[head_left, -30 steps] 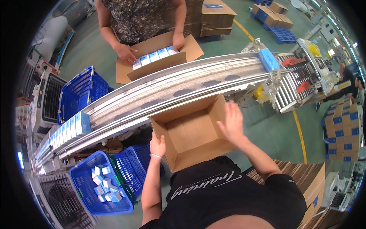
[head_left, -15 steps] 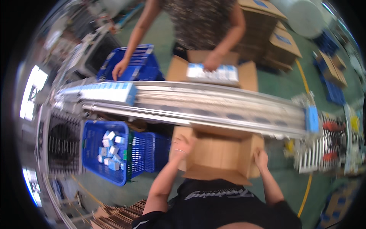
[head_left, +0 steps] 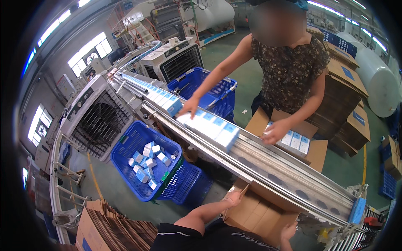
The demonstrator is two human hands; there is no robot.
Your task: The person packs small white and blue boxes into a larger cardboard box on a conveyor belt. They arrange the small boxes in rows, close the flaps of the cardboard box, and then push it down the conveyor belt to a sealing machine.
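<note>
Beside conveyor (head_left: 268,164), our left hand (head_left: 235,196), right hand (head_left: 289,231) grip erected carton (head_left: 257,214), unfilled; co-worker's carton (head_left: 318,149) beyond conveyor holds white-blue boxes (head_left: 295,142).

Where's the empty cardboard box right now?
In the head view, the open box is low, right of centre, between the person's left hand and right hand, along the near side of the conveyor.

Carton (head_left: 256,212) beside conveyor (head_left: 289,172), basket (head_left: 128,146) left
</note>
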